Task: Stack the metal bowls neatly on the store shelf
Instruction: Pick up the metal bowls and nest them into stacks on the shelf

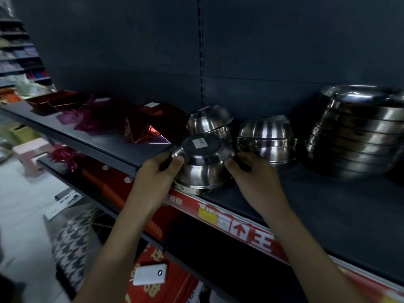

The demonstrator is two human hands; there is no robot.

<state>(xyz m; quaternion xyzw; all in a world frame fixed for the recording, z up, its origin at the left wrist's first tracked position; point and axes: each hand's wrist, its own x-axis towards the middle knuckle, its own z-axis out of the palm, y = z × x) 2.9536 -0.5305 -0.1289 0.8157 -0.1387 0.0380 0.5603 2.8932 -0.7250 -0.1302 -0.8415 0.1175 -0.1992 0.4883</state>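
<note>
Two hands grip upturned steel bowls at the shelf's front edge

Nearest, a red price strip on the shelf lip carries a white arrow and a yellow tag; its print is too blurred to read. Above it, the left hand and right hand clasp opposite sides of the front bowl stack, shiny and round-sided, with an unreadable white label on its dark flat base. Behind stand two more inverted stacks, and a larger nested stack at right. Crinkled red cellophane lies farther left.
</note>
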